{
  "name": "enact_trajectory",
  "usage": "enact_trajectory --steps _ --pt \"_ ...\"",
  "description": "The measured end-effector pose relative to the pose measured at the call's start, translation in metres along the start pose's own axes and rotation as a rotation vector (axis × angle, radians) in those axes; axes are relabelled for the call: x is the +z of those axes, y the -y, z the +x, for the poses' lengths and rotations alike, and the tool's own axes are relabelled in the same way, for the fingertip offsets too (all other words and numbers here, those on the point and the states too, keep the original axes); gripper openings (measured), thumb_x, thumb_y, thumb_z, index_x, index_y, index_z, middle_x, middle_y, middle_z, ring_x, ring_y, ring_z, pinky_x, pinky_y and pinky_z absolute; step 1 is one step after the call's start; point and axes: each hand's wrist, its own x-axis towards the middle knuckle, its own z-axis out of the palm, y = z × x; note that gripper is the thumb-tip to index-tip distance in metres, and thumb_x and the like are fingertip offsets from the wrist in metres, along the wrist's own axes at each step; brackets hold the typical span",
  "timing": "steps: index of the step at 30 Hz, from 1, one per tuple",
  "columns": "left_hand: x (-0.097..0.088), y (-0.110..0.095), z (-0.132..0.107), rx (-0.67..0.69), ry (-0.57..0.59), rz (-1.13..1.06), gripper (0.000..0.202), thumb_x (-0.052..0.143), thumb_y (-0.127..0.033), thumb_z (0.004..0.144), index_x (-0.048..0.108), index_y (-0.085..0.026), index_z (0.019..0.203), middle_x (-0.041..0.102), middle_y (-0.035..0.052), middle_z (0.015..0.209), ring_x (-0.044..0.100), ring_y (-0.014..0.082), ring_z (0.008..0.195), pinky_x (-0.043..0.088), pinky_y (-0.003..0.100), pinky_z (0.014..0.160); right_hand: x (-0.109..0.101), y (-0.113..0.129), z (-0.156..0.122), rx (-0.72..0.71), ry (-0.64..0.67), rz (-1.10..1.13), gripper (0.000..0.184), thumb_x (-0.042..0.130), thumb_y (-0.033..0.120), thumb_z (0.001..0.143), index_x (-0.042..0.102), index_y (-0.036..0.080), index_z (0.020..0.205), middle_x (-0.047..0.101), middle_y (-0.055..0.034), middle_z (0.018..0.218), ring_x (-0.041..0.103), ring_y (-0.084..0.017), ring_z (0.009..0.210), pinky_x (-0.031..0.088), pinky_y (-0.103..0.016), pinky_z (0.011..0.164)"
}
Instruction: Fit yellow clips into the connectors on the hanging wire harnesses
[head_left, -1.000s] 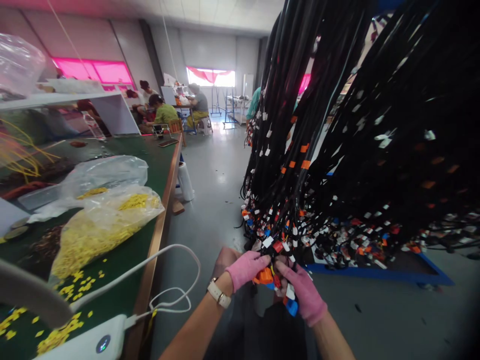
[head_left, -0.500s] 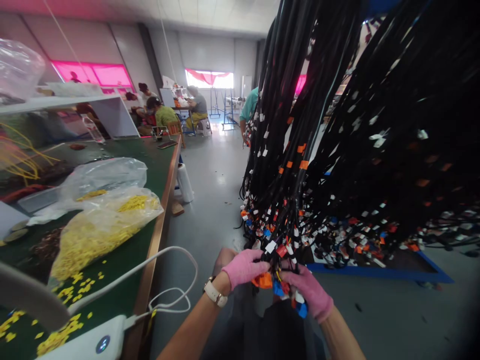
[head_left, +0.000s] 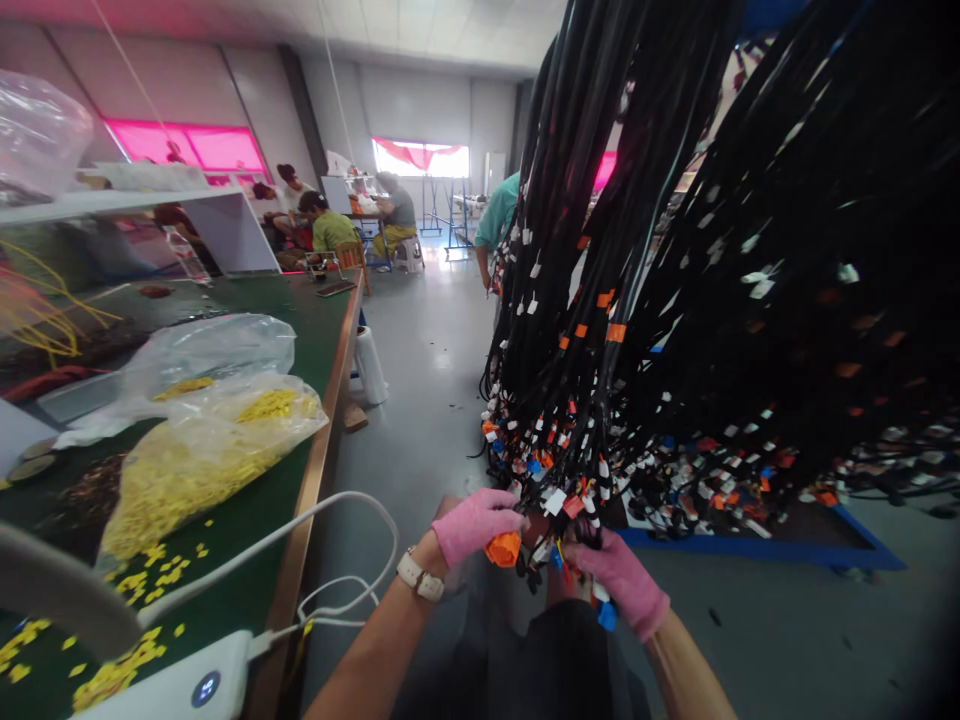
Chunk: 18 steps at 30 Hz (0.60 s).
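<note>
Since the earlier frame, the left hand (head_left: 476,525) and the orange plug (head_left: 503,549) under it have shifted toward 9 o'clock, widening the gap between the 2 hands.

Going left to right, we first find the table (head_left: 304,320), well apart from both hands, with a plastic bag (head_left: 225,415) of yellow bits on it. Next is the left hand in its pink glove. Its fingers sit close together and point to about 3 o'clock, with the orange plug at 7 o'clock from their tips. We cannot tell whether they pinch it, because they hide the contact.

The bundle of black wires (head_left: 577,330) hangs just beyond, its long axis running roughly from 1 o'clock down to 7. Its thin coloured wires (head_left: 566,572) come down between the hands, at 4 o'clock from the left fingertips. The right hand (head_left: 624,582) is nearer to them: its thumb and fingers point to about 10 o'clock, pinching wires. A blue plug (head_left: 607,616) hangs just below, at 5 o'clock from those fingertips.
</note>
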Motion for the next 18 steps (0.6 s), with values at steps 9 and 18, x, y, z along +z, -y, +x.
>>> enact_trajectory --steps 9,18 --pt "0.03 0.005 -0.003 0.115 0.27 -0.652 0.036 0.063 -0.024 0.056 0.061 -0.008 0.088 0.062 0.0095 0.078 0.058 0.0152 0.067 0.044 0.026 0.065 0.02 0.004 -0.003 -0.046 -0.035 -0.004 0.027 0.079 0.034 0.058 0.069 0.016 0.076 0.067 -0.0023 0.067 0.058 -0.017 0.06 0.048 -0.028 0.058" --pt "0.022 0.007 0.002 0.11 0.195 -0.205 0.049 0.052 -0.014 0.059 0.062 -0.01 0.107 0.061 0.0051 0.083 0.052 0.0125 0.07 0.041 0.024 0.068 0.011 -0.005 -0.008 0.041 -0.015 -0.074 0.032 0.073 0.043 0.063 0.058 0.017 0.073 0.055 0.0046 0.052 0.048 -0.009 0.041 0.039 -0.023 0.041"
